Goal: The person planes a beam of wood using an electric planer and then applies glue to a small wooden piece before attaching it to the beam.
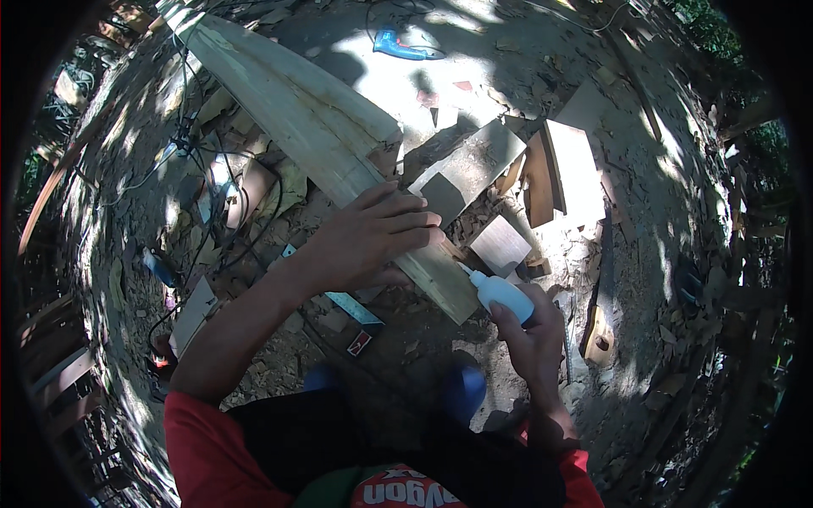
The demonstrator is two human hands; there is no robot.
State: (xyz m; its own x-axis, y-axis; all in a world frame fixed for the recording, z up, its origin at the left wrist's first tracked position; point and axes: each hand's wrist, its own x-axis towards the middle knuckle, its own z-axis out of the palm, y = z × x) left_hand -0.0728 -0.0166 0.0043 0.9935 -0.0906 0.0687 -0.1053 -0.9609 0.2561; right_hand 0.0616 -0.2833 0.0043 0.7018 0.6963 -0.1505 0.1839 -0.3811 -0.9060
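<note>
A long, pale wooden plank (pixel 296 140) slants from the far left toward me, its near end close above my feet. My left hand (pixel 364 241) grips it near that end, fingers over the top and thumb underneath. In my right hand (pixel 533 343) is a small white squeeze bottle (pixel 506 296), tilted with its narrow nozzle at the plank's right edge. Whether anything flows from the nozzle is too small to tell. Just past the nozzle lies a small square wood block (pixel 500 245).
Wood offcuts (pixel 576 169) and shavings litter the ground. A handsaw (pixel 600 334) with a wooden handle lies at right, a blue power tool (pixel 402 46) at the far side. Dark cables (pixel 271 199) tangle left of the plank, near a metal square (pixel 356 308).
</note>
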